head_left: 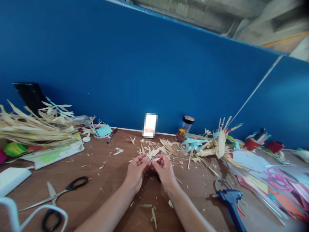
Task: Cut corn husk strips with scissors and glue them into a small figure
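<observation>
Both hands meet at the middle of the brown table. My left hand pinches the left side of a small flower made of pale dried husk, its pointed petals spread outward. On the other side my right hand has its thumb and fingers closed on the same husk flower. The fingers hide the flower's lower part. Loose husk scraps lie just beyond the fingertips, and small slivers are scattered around both wrists.
Black-handled scissors lie spread at the left, near a white box. A blue glue gun rests at the right. Husk bundles fill the left side. A jar stands by the blue partition, beside a blurred upright screen.
</observation>
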### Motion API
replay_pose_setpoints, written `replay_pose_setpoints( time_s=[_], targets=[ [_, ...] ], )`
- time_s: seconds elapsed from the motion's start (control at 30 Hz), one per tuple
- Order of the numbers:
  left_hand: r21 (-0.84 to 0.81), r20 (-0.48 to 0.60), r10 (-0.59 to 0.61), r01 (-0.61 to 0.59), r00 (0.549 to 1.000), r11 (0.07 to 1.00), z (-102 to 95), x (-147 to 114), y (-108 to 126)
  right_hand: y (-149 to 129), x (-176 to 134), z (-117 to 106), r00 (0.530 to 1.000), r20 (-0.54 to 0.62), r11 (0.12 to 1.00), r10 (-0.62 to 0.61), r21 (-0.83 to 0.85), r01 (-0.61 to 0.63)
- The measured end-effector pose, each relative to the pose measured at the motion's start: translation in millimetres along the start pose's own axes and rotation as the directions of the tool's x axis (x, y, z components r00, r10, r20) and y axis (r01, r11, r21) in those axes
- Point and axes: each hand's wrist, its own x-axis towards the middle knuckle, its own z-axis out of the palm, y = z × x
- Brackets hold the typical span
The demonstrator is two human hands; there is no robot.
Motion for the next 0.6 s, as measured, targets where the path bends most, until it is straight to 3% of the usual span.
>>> replay_pose_setpoints(
  time_s=[0.23,0.6],
  targets=[
    [-0.012,0.012,-0.021,0.021,1.0,1.0,1.0,-0.2,-0.5,3.9,-0.8,-2.4,0.999,0.043,0.999,0.017,-0.028,-0.015],
    [0.094,-0.001,-0.051,0.05,0.999,0.994,2.7,-5.5,3.9,0.9,-2.0,-5.4,1.0,-0.024,0.997,0.002,-0.072,-0.004]
  ],
)
